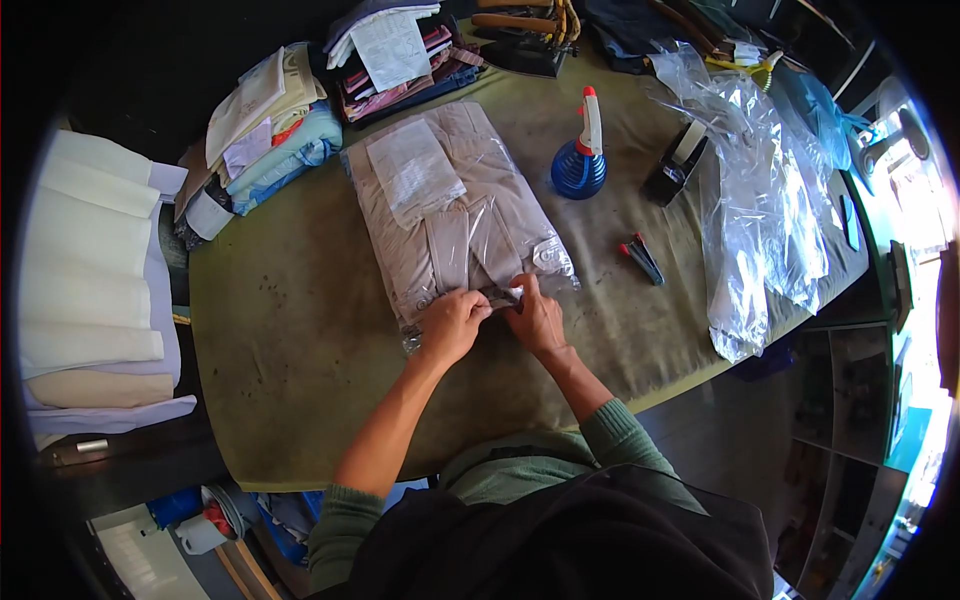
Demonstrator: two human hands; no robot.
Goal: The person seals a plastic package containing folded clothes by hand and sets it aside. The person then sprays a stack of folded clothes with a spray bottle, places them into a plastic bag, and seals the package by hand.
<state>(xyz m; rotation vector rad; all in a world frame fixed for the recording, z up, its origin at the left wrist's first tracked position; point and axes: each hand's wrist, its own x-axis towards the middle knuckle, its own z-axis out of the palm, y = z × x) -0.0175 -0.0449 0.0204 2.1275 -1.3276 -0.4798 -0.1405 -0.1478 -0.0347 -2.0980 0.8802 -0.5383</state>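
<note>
A beige folded garment (470, 235) lies flat inside a clear plastic bag (555, 262), with a white paper slip (415, 170) near its far end. At the bag's near edge, my left hand (450, 325) is closed, pinching the gathered plastic. My right hand (536, 318) pinches the same edge a little to the right, thumb and fingers pressed together. Between the two hands the plastic is bunched, and something dark shows there that I cannot make out. Right of the package lies a small red and black stapler (642, 260), apart from both hands.
The package rests on a padded olive-covered table (290, 370). A blue spray bottle (580, 165), a black tape dispenser (678, 165) and loose clear plastic (760, 210) are to the right. Folded clothes (275, 135) and an iron (525, 55) line the far edge.
</note>
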